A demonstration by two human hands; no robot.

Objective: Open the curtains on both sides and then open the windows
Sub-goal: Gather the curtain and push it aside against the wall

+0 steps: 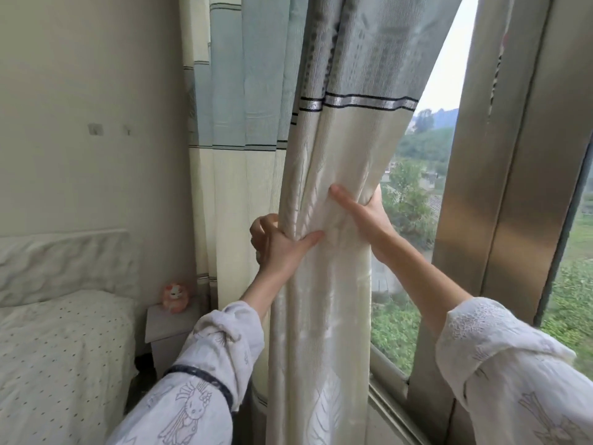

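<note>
A cream and pale-blue curtain [324, 149] with a dark silver stripe hangs bunched in front of the window. My left hand [279, 242] grips its left folds, thumb pressed on the front. My right hand [365, 213] wraps around its right edge, fingers behind the cloth and thumb on the front. To the right of the curtain, the window glass [414, 194] shows trees and roofs outside. A wide metal window frame [487, 194] stands upright at the right. A second curtain is not in view.
A bed [57, 354] with dotted bedding lies at the lower left against the wall. A white bedside table [167, 329] with a small orange figurine [175, 297] stands in the corner. The window sill track [391, 403] runs along the lower right.
</note>
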